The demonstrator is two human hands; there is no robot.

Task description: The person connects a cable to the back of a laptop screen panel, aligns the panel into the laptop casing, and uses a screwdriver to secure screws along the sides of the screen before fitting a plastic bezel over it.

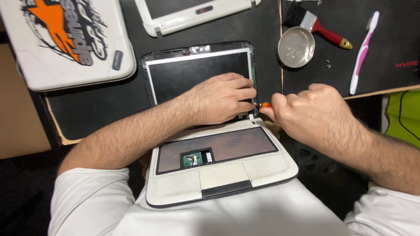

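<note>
The small white laptop with its keyboard removed (221, 172) lies at centre frame on the person's lap, left hand (221, 98) flat, steadying the bare screen (197, 74) while right hand (308, 111), fisted, grips an orange-handled screwdriver (265, 105) at the hinge.

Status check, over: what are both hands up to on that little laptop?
Left hand pressing flat on the laptop screen. Right hand shut on orange-handled tool at the right hinge. Nothing blocking.
</note>
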